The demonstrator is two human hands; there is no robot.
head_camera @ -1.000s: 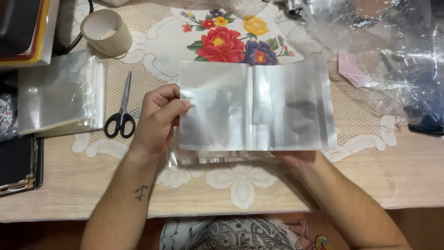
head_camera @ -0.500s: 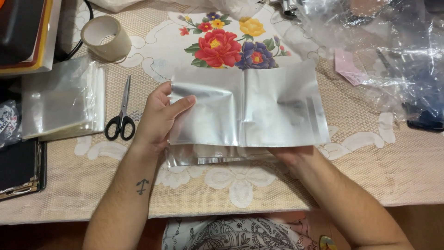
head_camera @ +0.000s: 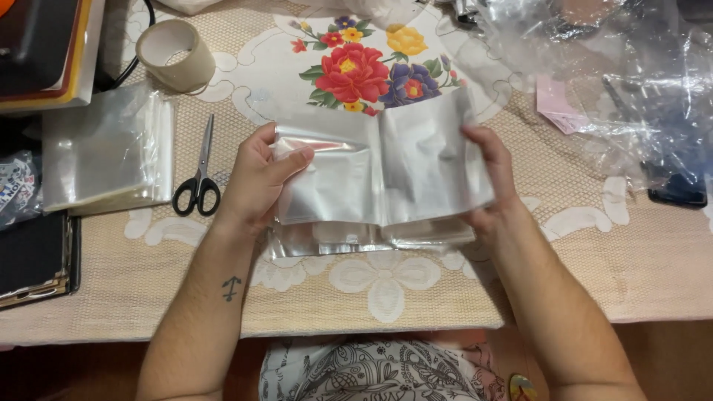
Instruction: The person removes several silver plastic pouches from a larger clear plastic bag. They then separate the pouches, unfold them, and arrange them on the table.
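Silver foil pouches in both hands — clear bag stack far left, crumpled plastic top rt.

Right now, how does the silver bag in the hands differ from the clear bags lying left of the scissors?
The silver bag is opaque and shiny; the clear bags are see-through. The silver bag is held up by the left hand and right hand; the clear bags lie stacked on the table, untouched. Both are flat plastic bags.
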